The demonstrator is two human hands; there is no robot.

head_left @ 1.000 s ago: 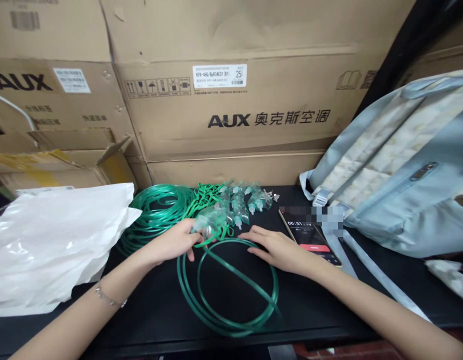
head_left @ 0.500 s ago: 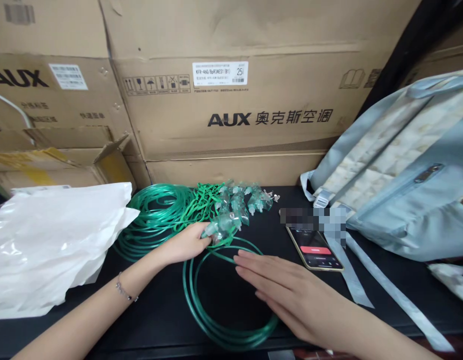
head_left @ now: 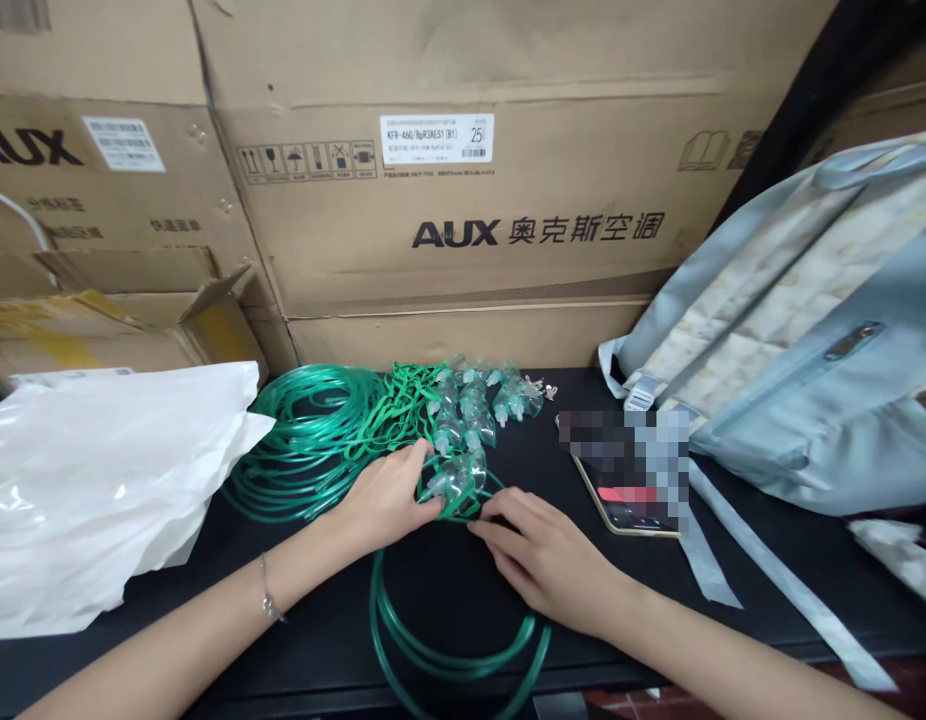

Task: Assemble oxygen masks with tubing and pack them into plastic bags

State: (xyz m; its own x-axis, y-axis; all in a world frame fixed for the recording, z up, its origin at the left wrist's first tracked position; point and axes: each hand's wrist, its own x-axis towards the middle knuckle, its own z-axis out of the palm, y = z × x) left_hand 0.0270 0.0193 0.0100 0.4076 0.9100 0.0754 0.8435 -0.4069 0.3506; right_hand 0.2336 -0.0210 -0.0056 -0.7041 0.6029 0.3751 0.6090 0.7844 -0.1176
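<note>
My left hand (head_left: 388, 497) has its thumb and index finger around the near end of a clear green oxygen mask (head_left: 457, 480), holding it low over the black table. The fingertips of my right hand (head_left: 549, 560) are curled together against green tubing at the mask's near right side; exactly where they pinch is partly hidden. A loop of green tubing (head_left: 425, 650) hangs down below both hands toward the table's front edge. Just behind stand several more clear masks (head_left: 474, 410), in rows beside a heap of green elastic straps (head_left: 399, 405).
A large coil of green tubing (head_left: 313, 415) lies left of the straps. White plastic bags (head_left: 110, 480) are at the left, in front of an opened carton (head_left: 95, 330). A phone (head_left: 628, 505) and a light blue backpack (head_left: 823, 400) with trailing straps are at the right. Large cartons (head_left: 343, 250) wall off the back.
My right hand has gone from lying flat over the loop to curled fingers close beside the mask. My left fingers have spread around the mask, which has shifted slightly nearer. The loop hangs lower.
</note>
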